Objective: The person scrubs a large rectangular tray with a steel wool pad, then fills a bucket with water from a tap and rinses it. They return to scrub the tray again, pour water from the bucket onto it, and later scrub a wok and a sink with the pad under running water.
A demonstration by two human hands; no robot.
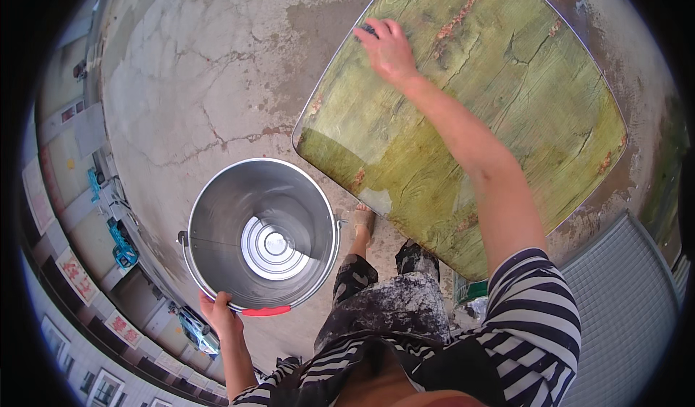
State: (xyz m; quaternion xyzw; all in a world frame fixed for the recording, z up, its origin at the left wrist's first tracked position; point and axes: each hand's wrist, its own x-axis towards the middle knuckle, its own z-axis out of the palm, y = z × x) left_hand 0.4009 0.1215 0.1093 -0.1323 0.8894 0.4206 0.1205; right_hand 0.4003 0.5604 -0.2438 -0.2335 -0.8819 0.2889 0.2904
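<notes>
L hand (219, 313) grips steel bucket (262, 233) rim — R hand (389, 49), fingers curled, presses dark object (367, 29) on green table (507, 103).

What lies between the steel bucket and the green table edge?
In the head view, only bare cracked concrete floor separates the steel bucket from the green table.

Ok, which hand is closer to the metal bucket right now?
Left. The left hand grips the metal bucket at its near rim; the right hand rests far off on the green tabletop, holding a small dark object.
</notes>
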